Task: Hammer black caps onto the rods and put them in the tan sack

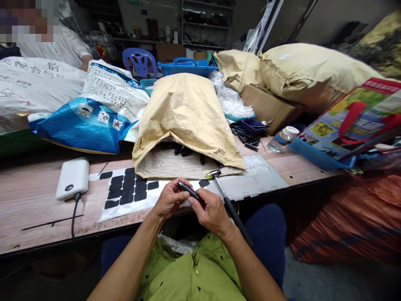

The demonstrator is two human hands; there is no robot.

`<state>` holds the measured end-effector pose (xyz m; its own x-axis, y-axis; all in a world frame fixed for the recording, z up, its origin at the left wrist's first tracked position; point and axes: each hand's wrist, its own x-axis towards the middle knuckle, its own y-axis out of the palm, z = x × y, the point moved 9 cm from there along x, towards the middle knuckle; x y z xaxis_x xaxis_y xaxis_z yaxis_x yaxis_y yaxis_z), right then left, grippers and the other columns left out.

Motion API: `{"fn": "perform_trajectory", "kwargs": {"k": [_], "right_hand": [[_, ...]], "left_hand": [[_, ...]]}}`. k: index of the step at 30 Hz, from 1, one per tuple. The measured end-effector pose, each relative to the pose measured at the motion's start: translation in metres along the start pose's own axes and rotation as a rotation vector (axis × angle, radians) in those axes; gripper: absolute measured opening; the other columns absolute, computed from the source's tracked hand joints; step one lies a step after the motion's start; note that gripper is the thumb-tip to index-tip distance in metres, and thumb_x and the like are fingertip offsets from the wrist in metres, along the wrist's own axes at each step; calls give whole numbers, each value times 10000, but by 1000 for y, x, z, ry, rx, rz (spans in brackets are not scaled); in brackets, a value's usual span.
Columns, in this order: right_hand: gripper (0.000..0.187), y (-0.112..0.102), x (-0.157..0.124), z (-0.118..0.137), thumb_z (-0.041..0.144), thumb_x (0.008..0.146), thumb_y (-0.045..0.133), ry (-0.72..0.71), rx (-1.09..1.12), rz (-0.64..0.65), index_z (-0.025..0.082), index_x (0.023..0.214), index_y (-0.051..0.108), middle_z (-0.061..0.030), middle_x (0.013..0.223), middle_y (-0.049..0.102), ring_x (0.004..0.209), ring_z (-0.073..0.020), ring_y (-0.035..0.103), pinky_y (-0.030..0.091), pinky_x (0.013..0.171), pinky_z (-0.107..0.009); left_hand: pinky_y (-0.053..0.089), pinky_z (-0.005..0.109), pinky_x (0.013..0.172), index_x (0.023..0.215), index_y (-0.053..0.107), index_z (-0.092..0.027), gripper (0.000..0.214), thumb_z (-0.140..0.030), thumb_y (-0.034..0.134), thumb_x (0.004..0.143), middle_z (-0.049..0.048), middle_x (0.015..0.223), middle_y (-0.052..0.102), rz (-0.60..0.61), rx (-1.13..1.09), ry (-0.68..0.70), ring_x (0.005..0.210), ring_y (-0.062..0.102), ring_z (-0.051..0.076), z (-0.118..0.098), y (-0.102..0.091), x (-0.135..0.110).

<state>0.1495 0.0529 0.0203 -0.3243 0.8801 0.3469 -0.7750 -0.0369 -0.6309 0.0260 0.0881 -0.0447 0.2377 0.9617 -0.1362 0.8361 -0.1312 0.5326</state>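
Both hands grip a slim black pen-like piece (189,190) above the table's front edge. My left hand (171,198) pinches its upper left end, while my right hand (213,209) is closed round the lower right end. A hammer (226,198) with a yellow-tipped metal head and a black handle lies beside my right hand, its head on the table. In front of my hands a beige woven sack (188,108) lies with its mouth toward me and dark pieces inside. Left of my hands is a white sheet (150,194) with several black rounded-square stickers (127,196).
A white power bank (73,179) with a black cable stands at the left. To the right are black parts (246,136), a clear jar (283,139) and a colourful box (351,121). Large sacks (313,71) line the back. A person in white (67,46) is at far left.
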Motion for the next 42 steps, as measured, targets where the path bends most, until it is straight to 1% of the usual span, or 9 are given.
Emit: {"fn": "perform_trajectory", "kwargs": {"k": [3, 8, 11, 16, 19, 26, 30, 35, 42], "right_hand": [[266, 1, 0, 4, 345, 973, 529, -71, 79, -8, 214, 744, 492, 32, 651, 474, 612, -124, 469, 340, 593, -254], [345, -7, -1, 16, 320, 906, 521, -144, 59, -124, 230, 616, 357, 47, 569, 371, 519, -109, 378, 278, 535, -273], [344, -7, -2, 23, 319, 894, 510, -161, 43, -148, 234, 604, 346, 42, 560, 376, 514, -113, 379, 288, 537, -278], [362, -3, -4, 25, 308, 885, 519, -154, 50, -189, 238, 594, 315, 43, 543, 367, 503, -112, 366, 298, 535, -281], [336, -1, -5, 21, 306, 894, 522, -139, 62, -173, 237, 612, 353, 41, 557, 395, 519, -114, 390, 310, 536, -274], [298, -4, -10, 0, 345, 887, 621, -28, 147, -124, 224, 699, 424, 59, 617, 386, 560, -107, 377, 295, 541, -254], [206, 0, -13, -6, 352, 887, 626, 19, 257, -55, 208, 791, 515, 53, 663, 418, 594, -111, 391, 322, 569, -250], [158, 1, -12, -3, 342, 913, 601, 29, 340, -20, 195, 868, 568, 38, 706, 464, 612, -114, 426, 342, 580, -248], [114, 3, -12, -8, 293, 939, 584, 76, 224, -66, 186, 960, 616, 14, 764, 530, 661, -131, 479, 365, 619, -259]], "left_hand": [[448, 222, 632, 839, 697, -146, 449, -328, 970, 532, 17, 788, 640, 62, -1, -15, 689, 559, 120, 1, 5, -1], [447, 223, 649, 832, 700, -143, 452, -358, 974, 546, 19, 788, 642, 175, 11, -27, 693, 563, 119, 4, 15, -4], [448, 227, 656, 840, 696, -147, 439, -365, 965, 570, 23, 814, 646, 206, -1, -18, 700, 565, 121, 4, 16, -7], [436, 225, 646, 838, 687, -140, 431, -359, 958, 584, 18, 787, 625, 228, -13, -26, 687, 554, 118, 7, 14, -8], [441, 223, 646, 843, 685, -140, 416, -334, 953, 591, 17, 791, 627, 229, -41, -50, 687, 560, 115, 7, 14, -8], [489, 219, 674, 887, 672, -151, 415, -205, 949, 583, 29, 858, 678, 145, -90, -67, 728, 614, 121, 3, 16, -5], [488, 202, 673, 961, 664, -163, 437, -157, 929, 613, 25, 868, 698, 146, -114, -52, 729, 633, 113, 3, 16, -5], [492, 190, 703, 1066, 641, -188, 490, -135, 903, 655, 19, 891, 705, 165, -136, -15, 754, 645, 107, 3, 15, -4], [515, 201, 741, 1173, 631, -203, 547, -130, 874, 689, 26, 952, 706, 151, -144, 9, 825, 666, 124, 2, 10, -5]]}}
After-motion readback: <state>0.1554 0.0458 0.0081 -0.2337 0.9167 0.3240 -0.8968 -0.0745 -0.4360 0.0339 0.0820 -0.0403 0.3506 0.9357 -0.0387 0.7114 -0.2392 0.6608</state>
